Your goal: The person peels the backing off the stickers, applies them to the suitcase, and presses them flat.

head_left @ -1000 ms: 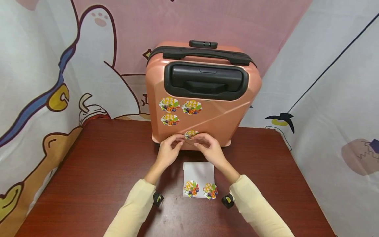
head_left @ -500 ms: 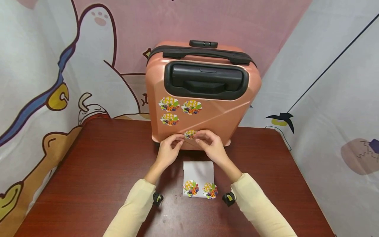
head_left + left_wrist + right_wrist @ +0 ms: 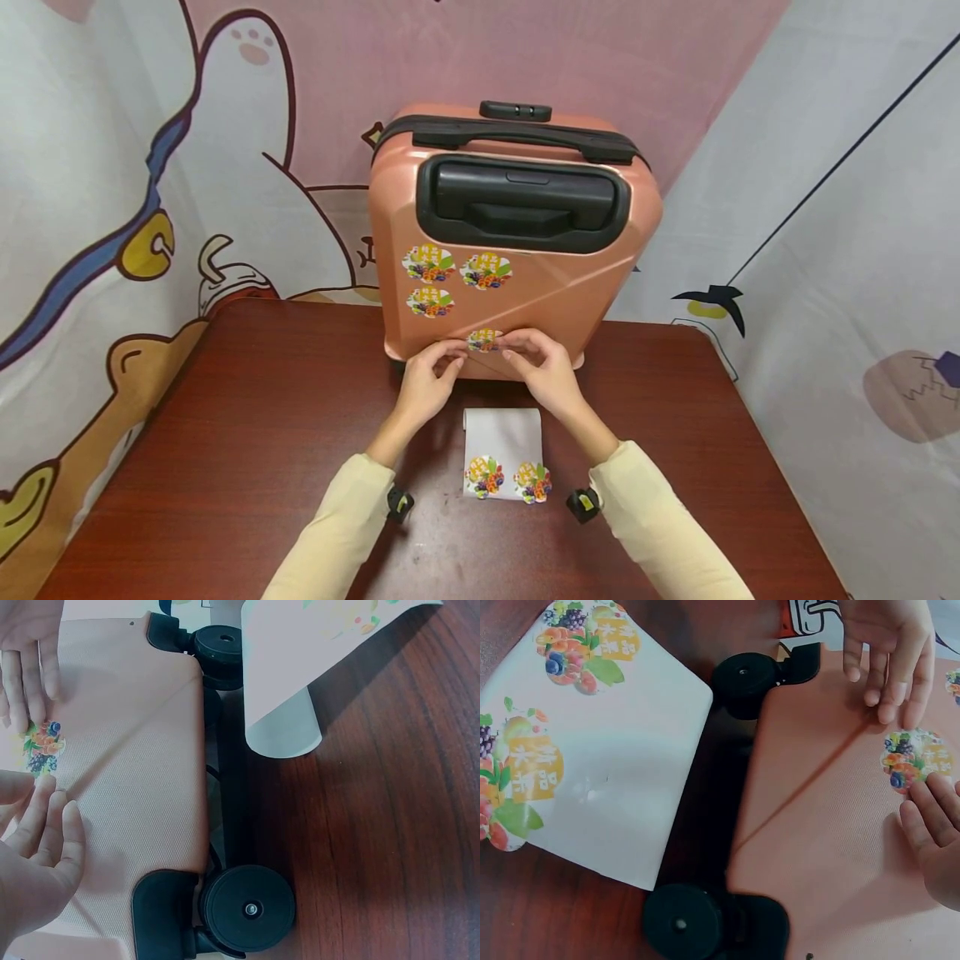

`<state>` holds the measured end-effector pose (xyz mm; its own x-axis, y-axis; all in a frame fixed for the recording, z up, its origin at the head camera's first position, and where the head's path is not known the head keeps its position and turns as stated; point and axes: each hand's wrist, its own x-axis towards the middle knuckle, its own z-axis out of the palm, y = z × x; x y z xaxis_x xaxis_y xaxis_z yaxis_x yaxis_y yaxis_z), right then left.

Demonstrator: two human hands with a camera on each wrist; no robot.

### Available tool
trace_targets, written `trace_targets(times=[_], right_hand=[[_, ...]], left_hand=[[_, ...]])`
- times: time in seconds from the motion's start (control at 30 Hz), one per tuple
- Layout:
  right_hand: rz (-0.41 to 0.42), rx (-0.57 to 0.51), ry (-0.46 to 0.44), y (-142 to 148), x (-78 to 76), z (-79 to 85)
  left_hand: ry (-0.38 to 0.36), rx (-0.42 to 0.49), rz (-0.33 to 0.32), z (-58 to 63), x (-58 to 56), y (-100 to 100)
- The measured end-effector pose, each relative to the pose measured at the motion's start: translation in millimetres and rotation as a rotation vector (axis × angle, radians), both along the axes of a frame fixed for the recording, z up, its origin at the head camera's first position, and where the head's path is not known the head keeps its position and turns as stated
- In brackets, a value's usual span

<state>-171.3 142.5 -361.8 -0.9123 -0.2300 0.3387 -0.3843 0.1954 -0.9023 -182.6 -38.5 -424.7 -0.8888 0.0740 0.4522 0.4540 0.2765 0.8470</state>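
A coral suitcase (image 3: 555,300) stands upright on the table. Low on its face is a round fruit sticker (image 3: 482,340), lying against the shell in both wrist views. My left hand (image 3: 427,383) has its fingertips at the sticker's left edge. My right hand (image 3: 546,375) is at the opposite edge, index fingertip touching or very close to it, thumb held apart. Fingers of both hands look extended in the wrist views. Higher on the suitcase, 3 similar stickers (image 3: 429,263) are attached. In front lies a white backing sheet (image 3: 502,429) with 2 fruit stickers (image 3: 484,477) along its near edge.
The suitcase has a recessed black pull handle (image 3: 525,200) and black wheels (image 3: 249,907) at its base. One end of the backing sheet curls under. Printed cloth (image 3: 300,125) hangs behind the dark red wooden table (image 3: 285,417).
My right hand has shifted slightly right, uncovering more of the sticker's right side. The left hand stays almost still. The suitcase and backing sheet have not moved.
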Motion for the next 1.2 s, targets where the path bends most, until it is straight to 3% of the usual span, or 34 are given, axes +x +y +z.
trace_targets(times=[0.17, 0.33, 0.57, 0.8, 1.03, 1.2], right_hand=[[-0.014, -0.014, 0.018, 0, 5.0, 12.8], [-0.046, 0.011, 0.004, 1, 5.5, 15.4], [-0.101, 0.058, -0.02, 6, 7.9, 11.9], [-0.094, 0.054, -0.011, 12, 7.7, 9.7], [-0.069, 0.02, -0.062, 16, 8.9, 5.3], [-0.075, 0.045, -0.081, 24, 5.0, -8.9]], left_hand=[[0.0, -0.01, 0.008, 1.7, 1.0, 0], [-0.005, -0.018, 0.002, 2.0, 2.1, 0], [-0.016, -0.028, 0.001, 0.5, 2.0, -1], [-0.01, -0.047, 0.004, -0.9, 3.4, -2], [-0.024, -0.068, 0.0, -5.0, 6.4, -4], [-0.068, -0.1, -0.013, -9.9, 10.1, -6]])
